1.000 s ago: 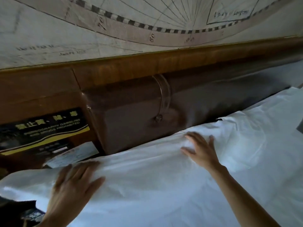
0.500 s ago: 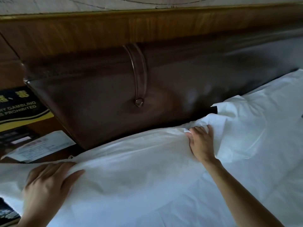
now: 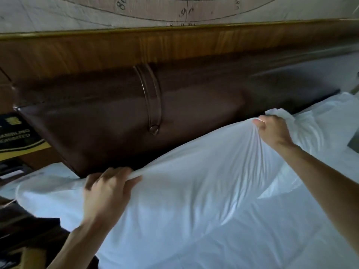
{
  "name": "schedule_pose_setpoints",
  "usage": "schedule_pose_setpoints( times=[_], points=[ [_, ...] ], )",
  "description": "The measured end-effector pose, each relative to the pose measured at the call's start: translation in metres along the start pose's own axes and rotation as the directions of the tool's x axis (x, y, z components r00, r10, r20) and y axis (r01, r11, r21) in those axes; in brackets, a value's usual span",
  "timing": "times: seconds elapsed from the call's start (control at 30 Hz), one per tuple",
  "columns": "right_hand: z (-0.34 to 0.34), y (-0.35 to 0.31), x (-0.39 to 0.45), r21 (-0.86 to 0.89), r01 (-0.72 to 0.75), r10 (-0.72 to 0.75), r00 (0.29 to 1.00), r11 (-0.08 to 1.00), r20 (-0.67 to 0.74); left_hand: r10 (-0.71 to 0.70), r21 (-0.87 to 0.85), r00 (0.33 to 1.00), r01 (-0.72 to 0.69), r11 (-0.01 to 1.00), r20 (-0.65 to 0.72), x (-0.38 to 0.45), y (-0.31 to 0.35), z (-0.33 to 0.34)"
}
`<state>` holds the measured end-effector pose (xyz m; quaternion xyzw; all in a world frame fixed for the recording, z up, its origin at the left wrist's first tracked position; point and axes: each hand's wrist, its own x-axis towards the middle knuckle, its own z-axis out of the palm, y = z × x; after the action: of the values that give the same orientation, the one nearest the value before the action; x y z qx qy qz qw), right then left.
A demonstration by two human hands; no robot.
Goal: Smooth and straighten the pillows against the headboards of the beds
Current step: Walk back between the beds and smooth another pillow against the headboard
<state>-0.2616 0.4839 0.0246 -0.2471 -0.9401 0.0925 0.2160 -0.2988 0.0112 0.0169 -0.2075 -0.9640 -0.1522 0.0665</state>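
A white pillow [image 3: 194, 171] lies across the head of the bed, its far edge against the dark brown padded headboard [image 3: 116, 117]. My left hand [image 3: 106, 191] grips that far edge near its left part, fingers curled over the fabric. My right hand [image 3: 272, 131] is closed on a bunched fold of the pillow's upper right corner, and creases fan out from it. A second white pillow [image 3: 330, 117] lies to the right, partly behind my right hand.
A wooden rail [image 3: 174, 45] tops the headboard, with a map-like wall print [image 3: 136, 10] above. A leather strap with a ring [image 3: 153, 105] hangs on the padding. At left stand a black-and-yellow notice sign [image 3: 17, 136] and a dark bedside surface [image 3: 23, 230]. White bedding [image 3: 252, 239] fills the foreground.
Both hands went from resting flat on the pillow to gripping its far edge. The left hand moved right and up to the edge; the right hand closed on the corner and lifted it.
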Motion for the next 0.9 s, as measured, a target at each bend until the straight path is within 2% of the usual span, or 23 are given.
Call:
schedule_pose_setpoints(
  times=[0.07, 0.13, 0.23, 0.3, 0.37, 0.47, 0.67, 0.73, 0.8, 0.87, 0.9],
  points=[
    [0.014, 0.007, -0.001, -0.007, -0.034, 0.035, 0.994, 0.999, 0.107, -0.020, -0.011, 0.999, 0.021, 1.000, 0.050, 0.002, 0.005, 0.019],
    [0.038, 0.002, -0.016, -0.053, -0.019, 0.025, 0.991, 0.998, 0.129, -0.035, 0.028, 0.997, 0.033, 0.999, 0.065, -0.003, -0.003, 0.030],
    [0.060, -0.008, -0.035, -0.209, 0.056, -0.038, 0.995, 0.976, 0.087, -0.028, 0.072, 0.999, 0.025, 0.997, 0.035, -0.003, -0.012, 0.028],
    [0.052, -0.009, -0.031, -0.266, 0.080, -0.063, 0.996, 0.961, 0.070, 0.013, 0.105, 0.999, -0.009, 0.994, -0.037, 0.001, -0.015, 0.019],
    [0.037, -0.005, -0.024, -0.318, 0.110, -0.120, 0.993, 0.942, -0.012, 0.030, 0.138, 0.992, -0.013, 0.990, -0.123, -0.003, -0.023, 0.015],
    [0.031, -0.005, -0.020, -0.379, 0.151, -0.201, 0.975, 0.913, -0.096, -0.036, 0.055, 0.983, 0.046, 0.997, -0.178, -0.003, -0.039, 0.016],
    [0.079, -0.005, -0.020, -0.369, 0.203, -0.149, 0.974, 0.907, 0.169, 0.101, 0.182, 0.990, -0.082, 0.980, -0.094, -0.007, -0.043, 0.053],
    [0.078, -0.002, -0.026, -0.327, 0.216, -0.187, 0.975, 0.920, 0.120, 0.031, 0.148, 0.989, -0.009, 0.989, -0.143, -0.016, -0.049, 0.063],
    [0.068, 0.000, -0.038, -0.181, 0.198, -0.203, 0.979, 0.963, -0.005, -0.006, 0.149, 0.972, 0.043, 0.988, -0.235, -0.027, -0.045, 0.070],
    [0.057, -0.005, -0.065, -0.125, 0.219, -0.239, 0.955, 0.968, -0.179, 0.039, 0.172, 0.936, 0.023, 0.985, -0.351, -0.042, -0.021, 0.076],
    [0.058, -0.012, -0.086, -0.102, 0.256, -0.273, 0.930, 0.961, -0.246, 0.119, 0.193, 0.916, -0.046, 0.980, -0.384, -0.051, -0.004, 0.083]
  ],
)
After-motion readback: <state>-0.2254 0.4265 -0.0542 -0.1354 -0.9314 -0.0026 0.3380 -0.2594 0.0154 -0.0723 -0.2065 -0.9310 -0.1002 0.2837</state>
